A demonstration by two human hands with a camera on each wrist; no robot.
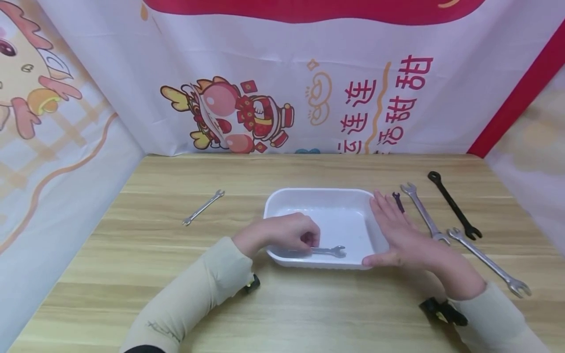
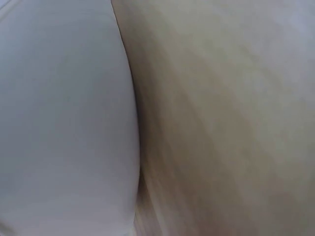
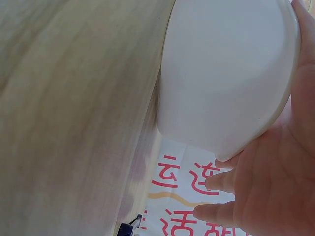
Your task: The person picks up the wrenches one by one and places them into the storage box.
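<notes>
**Left hand sets a small spanner in the white tray while the right steadies its wall**

I see the pale wooden table point(image 1: 309, 304) filling the lower scene, walled on three sides by printed cloth banners point(image 1: 273, 73) with cartoon figures and red characters. At its middle sits the white rectangular plastic tray point(image 1: 318, 201), the biggest loose item here.

My right hand point(image 1: 397, 233) lies flat against the tray's right wall, fingers straight and together, thumb along the near right corner; it presses and grips nothing. The right wrist view shows the same: open palm point(image 3: 275, 182) beside the tray's rounded white outer wall point(image 3: 221, 73).

My left hand point(image 1: 284, 233) reaches over the tray's near left rim, fingers curled around the handle end of a small silver open-ended spanner point(image 1: 328, 251). That spanner lies inside the tray, along the near wall, its jaw end pointing right and free of the fingers.

To the right of the tray lie a long silver spanner point(image 1: 487, 262) nearest me, a black ring-and-open spanner point(image 1: 454, 206) farther off, a medium silver spanner point(image 1: 423, 212) just beside my right hand, and a tiny dark spanner point(image 1: 398, 201) touching the fingers' far side. Well apart on the left lies another slim silver spanner point(image 1: 203, 207).

The left wrist view is blurred: only white tray wall point(image 2: 64, 123) and table.
</notes>
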